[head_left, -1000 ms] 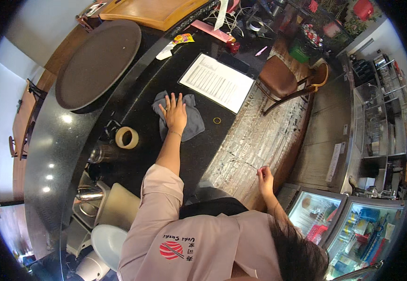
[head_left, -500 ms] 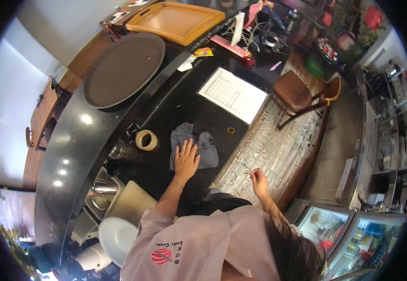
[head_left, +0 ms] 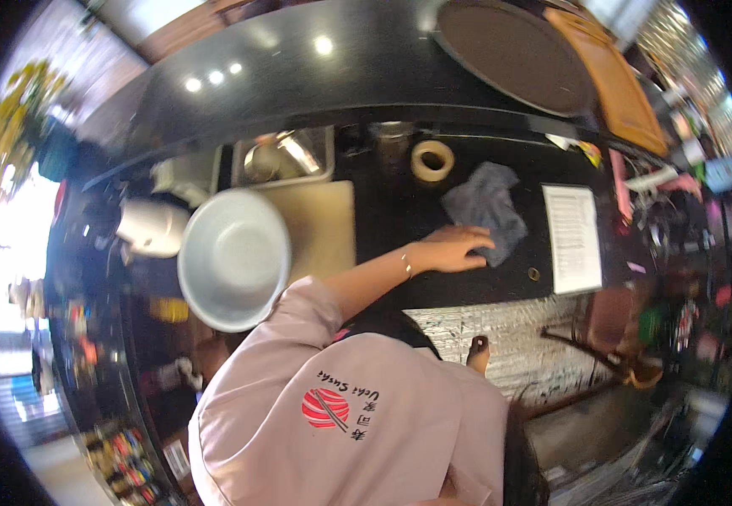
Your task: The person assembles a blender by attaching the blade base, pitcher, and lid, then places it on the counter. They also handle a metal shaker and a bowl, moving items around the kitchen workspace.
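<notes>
My left hand [head_left: 457, 250] reaches over the black counter [head_left: 391, 278], its fingertips on the near edge of a crumpled grey cloth [head_left: 492, 211]. The fingers are stretched out and a little apart, and the cloth lies loose beneath them. Close to my body, over the light weathered floor, is my right hand [head_left: 478, 352]. Only a small blurred part of it shows beside my pink shirt, so its fingers cannot be made out. A roll of tan tape [head_left: 420, 160] stands beyond the cloth, and a small ring-shaped item [head_left: 533, 274] lies to its right.
A pale round basin [head_left: 235, 253] and a cream cutting board [head_left: 345, 223] are at the left, below a metal container [head_left: 286, 157]. A printed sheet [head_left: 574, 240] lies right. On the raised ledge are a brown round tray [head_left: 517, 55] and a wooden tray [head_left: 610, 80]. A chair [head_left: 614, 316] stands right.
The view has swung left, bringing the basin and board further in. My left hand has shifted to the cloth's near edge. My right hand is now mostly hidden by my body.
</notes>
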`<act>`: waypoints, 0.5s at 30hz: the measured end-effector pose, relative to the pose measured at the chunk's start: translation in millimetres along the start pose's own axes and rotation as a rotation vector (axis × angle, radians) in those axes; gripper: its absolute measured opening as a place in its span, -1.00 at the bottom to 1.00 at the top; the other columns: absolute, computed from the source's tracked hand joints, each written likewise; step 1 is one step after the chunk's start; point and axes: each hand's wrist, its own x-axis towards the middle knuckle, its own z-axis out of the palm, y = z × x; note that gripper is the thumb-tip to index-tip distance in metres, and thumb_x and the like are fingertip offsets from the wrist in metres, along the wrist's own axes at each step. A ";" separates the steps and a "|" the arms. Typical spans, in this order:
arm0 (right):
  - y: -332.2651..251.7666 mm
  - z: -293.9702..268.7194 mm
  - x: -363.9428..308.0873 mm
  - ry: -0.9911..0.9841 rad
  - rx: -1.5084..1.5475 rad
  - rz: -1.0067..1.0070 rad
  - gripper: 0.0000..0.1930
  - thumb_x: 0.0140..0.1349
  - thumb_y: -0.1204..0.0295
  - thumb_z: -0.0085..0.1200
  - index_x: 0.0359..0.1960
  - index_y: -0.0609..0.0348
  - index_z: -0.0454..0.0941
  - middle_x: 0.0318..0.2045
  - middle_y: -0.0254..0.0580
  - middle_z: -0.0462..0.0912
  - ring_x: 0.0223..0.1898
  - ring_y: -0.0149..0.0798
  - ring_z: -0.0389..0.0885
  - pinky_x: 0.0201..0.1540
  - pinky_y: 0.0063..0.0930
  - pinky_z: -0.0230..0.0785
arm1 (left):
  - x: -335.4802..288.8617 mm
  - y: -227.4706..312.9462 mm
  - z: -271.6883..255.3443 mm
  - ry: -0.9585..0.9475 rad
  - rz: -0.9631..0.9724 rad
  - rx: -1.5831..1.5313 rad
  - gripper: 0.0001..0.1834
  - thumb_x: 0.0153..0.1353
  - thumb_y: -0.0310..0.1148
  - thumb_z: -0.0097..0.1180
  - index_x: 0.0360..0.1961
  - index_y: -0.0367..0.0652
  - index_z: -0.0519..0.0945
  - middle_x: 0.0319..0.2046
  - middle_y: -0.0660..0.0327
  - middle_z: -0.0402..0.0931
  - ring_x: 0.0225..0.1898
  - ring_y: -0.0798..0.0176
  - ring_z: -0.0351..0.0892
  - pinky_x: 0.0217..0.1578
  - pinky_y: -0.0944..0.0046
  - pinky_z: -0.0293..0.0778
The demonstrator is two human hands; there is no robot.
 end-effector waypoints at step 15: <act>-35.4 59.0 65.4 -0.384 -0.796 -0.239 -0.54 0.39 0.20 0.03 0.17 0.27 0.50 0.14 0.09 0.58 0.15 -0.10 0.57 0.18 -0.31 0.39 | -542.1 -9.9 -93.5 1.164 -1.422 0.415 -0.46 0.22 -0.03 0.27 -0.04 -0.35 0.58 -0.05 -0.10 0.62 -0.01 -0.10 0.60 0.02 0.06 0.45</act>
